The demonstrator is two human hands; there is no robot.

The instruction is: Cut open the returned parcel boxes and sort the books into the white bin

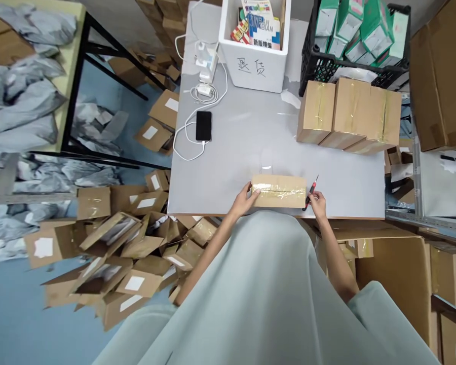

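Note:
A small cardboard box [279,191], sealed with clear yellowish tape along its top, lies at the front edge of the table. My left hand [246,200] grips its left end, thumb on the top and fingers at the side. Just past the box's right end, my right hand [317,204] pinches a slim screwdriver [311,193] with a red and black handle. Its thin metal tip points away from me and slightly right. The screwdriver's lower handle is close to the box; whether they touch I cannot tell.
On the grey table [247,137] are a charging phone [203,126], a power strip [209,63], a white foam box [256,68] with booklets, several taped cartons [349,114] and a black crate [307,66] of green boxes. Opened cartons [137,253] heap on the floor at left.

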